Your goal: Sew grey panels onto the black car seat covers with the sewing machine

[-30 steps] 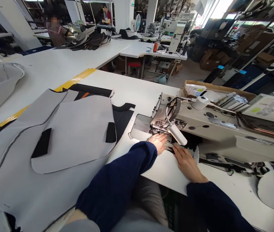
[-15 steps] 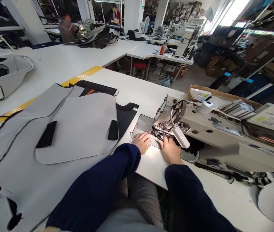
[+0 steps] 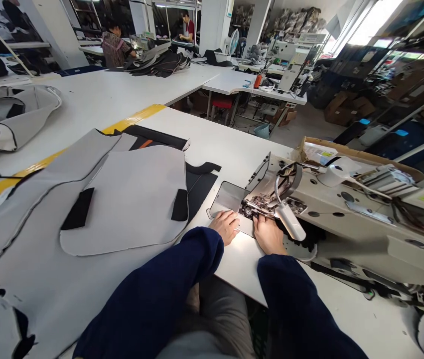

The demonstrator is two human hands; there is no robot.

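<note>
My left hand [image 3: 225, 227] lies flat, fingers forward, on the metal bed plate [image 3: 228, 195] of a sewing machine [image 3: 361, 234]. Close to its right, my right hand [image 3: 269, 236] has its fingers bent in beside the needle area [image 3: 249, 209]. Whatever those fingers grip is too small and dark to make out. A metal lamp [image 3: 290, 221] hangs over the right hand and lights the spot. Left of my hands, a grey padded panel [image 3: 133, 199] with two black tabs rests on larger grey pieces [image 3: 40, 259].
Yellow tape [image 3: 137, 117] runs across the white table [image 3: 212, 132]. A cardboard box [image 3: 305, 144] with papers stands behind the machine. Further off are a dark fabric pile [image 3: 159, 60], another sewing station [image 3: 286, 75] and seated people [image 3: 116, 47]. A grey fabric piece [image 3: 36, 114] lies far left.
The whole view has shifted, so the scene sits a little further right and lower. Relative to the machine, my right hand has edged slightly left; my left hand stays on the plate.
</note>
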